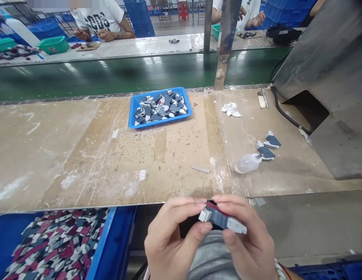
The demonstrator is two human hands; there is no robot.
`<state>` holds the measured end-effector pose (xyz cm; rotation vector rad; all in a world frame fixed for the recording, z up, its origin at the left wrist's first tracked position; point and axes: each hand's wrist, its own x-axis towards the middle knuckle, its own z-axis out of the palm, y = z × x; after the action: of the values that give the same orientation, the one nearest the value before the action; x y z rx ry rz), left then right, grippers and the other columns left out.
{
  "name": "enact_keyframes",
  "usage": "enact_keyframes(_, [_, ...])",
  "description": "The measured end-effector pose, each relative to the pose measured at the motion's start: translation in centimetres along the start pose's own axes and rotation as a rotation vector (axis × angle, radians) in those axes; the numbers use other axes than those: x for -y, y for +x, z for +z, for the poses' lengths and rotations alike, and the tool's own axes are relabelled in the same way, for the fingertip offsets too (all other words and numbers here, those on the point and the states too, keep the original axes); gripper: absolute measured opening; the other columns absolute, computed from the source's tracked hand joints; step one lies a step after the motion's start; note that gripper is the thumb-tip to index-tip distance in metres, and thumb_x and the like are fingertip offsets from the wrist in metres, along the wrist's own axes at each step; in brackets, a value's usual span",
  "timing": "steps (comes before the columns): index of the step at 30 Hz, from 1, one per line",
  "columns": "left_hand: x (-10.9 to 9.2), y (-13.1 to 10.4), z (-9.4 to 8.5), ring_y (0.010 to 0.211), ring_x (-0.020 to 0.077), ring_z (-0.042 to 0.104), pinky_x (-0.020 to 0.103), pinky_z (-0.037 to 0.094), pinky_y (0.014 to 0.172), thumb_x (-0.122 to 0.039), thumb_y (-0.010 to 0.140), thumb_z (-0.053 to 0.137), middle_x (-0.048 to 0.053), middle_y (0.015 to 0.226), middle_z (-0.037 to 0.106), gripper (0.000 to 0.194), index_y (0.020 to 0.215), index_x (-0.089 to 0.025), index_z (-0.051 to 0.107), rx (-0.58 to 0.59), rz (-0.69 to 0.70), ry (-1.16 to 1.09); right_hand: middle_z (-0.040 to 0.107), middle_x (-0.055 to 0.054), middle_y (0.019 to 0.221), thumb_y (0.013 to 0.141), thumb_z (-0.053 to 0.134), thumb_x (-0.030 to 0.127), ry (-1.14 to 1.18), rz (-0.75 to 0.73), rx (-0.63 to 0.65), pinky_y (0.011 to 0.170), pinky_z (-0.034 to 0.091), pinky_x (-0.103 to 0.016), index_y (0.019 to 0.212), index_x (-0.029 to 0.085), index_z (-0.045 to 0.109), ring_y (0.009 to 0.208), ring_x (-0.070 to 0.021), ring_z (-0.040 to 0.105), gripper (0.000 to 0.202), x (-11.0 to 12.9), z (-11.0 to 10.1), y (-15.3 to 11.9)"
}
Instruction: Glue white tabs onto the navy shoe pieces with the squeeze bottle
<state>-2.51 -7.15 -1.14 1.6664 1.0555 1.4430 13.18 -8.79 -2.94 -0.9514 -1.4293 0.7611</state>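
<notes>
My left hand (176,233) and my right hand (246,229) pinch one small plastic part (217,218) between them, just in front of the table's near edge. It is dark grey-blue with white pieces at both ends and a dark red area on its far side. The left fingers hold the end with the white block, the right fingers the longer white end. On the table ahead, two similar grey and white parts (266,152) lie beside a clear squeeze bottle (247,163) tipped on its side. The fingertips cover some of the held part.
A blue tray (161,125) of grey and white parts sits near the table's far edge. At lower left stands a blue bin (106,233) full of mixed parts. A crumpled tissue (231,109), a flat strip (201,169) and a metal housing (341,97) are about. People work across the green conveyor (125,72).
</notes>
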Motion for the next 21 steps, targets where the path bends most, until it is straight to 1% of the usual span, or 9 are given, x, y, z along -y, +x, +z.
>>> enact_keyframes(2, [-0.1,0.0,-0.1,0.099,0.0141,0.071,0.020,0.060,0.089,-0.009,0.091,0.075,0.001,0.108,0.070,0.024,0.114,-0.017,0.071,0.007,0.087,0.063,0.070,-0.005,0.116,0.103,0.060,0.027,-0.026,-0.063,-0.007,0.101,0.052,-0.017,0.125,0.021,0.064,0.112,-0.0122,0.067,0.023,0.3,-0.3,0.6])
enact_keyframes(5, [-0.3,0.3,-0.2,0.099,0.0138,0.071,0.018,0.062,0.087,-0.007,0.091,0.074,0.003,0.111,0.070,0.025,0.116,-0.011,0.071,0.024,0.189,0.126,0.073,-0.005,0.109,0.103,0.059,0.025,-0.029,-0.113,0.003,0.095,0.056,-0.016,0.122,0.018,0.065,0.106,-0.0114,0.070,0.021,0.7,-0.6,1.5])
enact_keyframes(7, [-0.4,0.4,-0.2,0.098,0.0144,0.072,0.019,0.063,0.083,-0.006,0.089,0.075,0.003,0.112,0.072,0.024,0.113,-0.009,0.071,0.004,0.253,0.167,0.074,-0.006,0.105,0.103,0.059,0.025,-0.015,-0.154,0.009,0.091,0.059,-0.016,0.122,0.016,0.065,0.102,-0.0121,0.072,0.021,0.8,-0.6,1.8])
enact_keyframes(10, [-0.8,0.4,0.0,0.092,0.0138,0.073,0.018,0.065,0.078,-0.003,0.086,0.075,0.002,0.109,0.074,0.022,0.107,-0.008,0.072,-0.070,0.339,0.264,0.074,-0.008,0.102,0.102,0.060,0.023,0.015,-0.199,0.010,0.087,0.061,-0.019,0.122,0.014,0.066,0.100,-0.0143,0.073,0.023,0.9,-0.6,1.9])
enact_keyframes(13, [-1.2,0.0,0.1,0.087,0.0139,0.075,0.017,0.066,0.075,0.000,0.081,0.075,0.001,0.108,0.076,0.025,0.104,-0.010,0.074,-0.119,0.356,0.402,0.074,-0.009,0.103,0.101,0.063,0.022,0.039,-0.192,-0.015,0.086,0.063,-0.022,0.124,0.016,0.067,0.099,-0.0164,0.074,0.025,0.9,-0.3,1.6])
enact_keyframes(16, [-1.0,-0.3,0.2,0.080,0.0160,0.077,0.020,0.067,0.065,-0.007,0.081,0.076,0.001,0.105,0.078,0.027,0.106,-0.015,0.076,-0.126,0.366,0.476,0.075,-0.008,0.106,0.098,0.065,0.023,0.061,-0.146,-0.036,0.085,0.063,-0.025,0.128,0.020,0.067,0.097,-0.0174,0.073,0.030,1.0,-0.1,1.2])
enact_keyframes(19, [-0.5,-0.4,0.2,0.072,0.0193,0.077,0.024,0.066,0.055,-0.013,0.083,0.076,0.002,0.099,0.079,0.028,0.110,-0.021,0.076,-0.141,0.371,0.438,0.075,-0.008,0.104,0.098,0.065,0.022,0.060,-0.123,-0.035,0.082,0.063,-0.026,0.128,0.023,0.068,0.094,-0.0180,0.073,0.030,0.9,-0.1,1.1])
enact_keyframes(21, [-0.5,-0.4,0.1,0.069,0.0203,0.076,0.026,0.066,0.053,-0.016,0.085,0.077,0.002,0.095,0.079,0.026,0.110,-0.023,0.076,-0.124,0.357,0.372,0.076,-0.008,0.101,0.099,0.064,0.023,0.076,-0.114,-0.031,0.080,0.063,-0.026,0.127,0.023,0.069,0.093,-0.0183,0.073,0.029,0.8,-0.3,1.1])
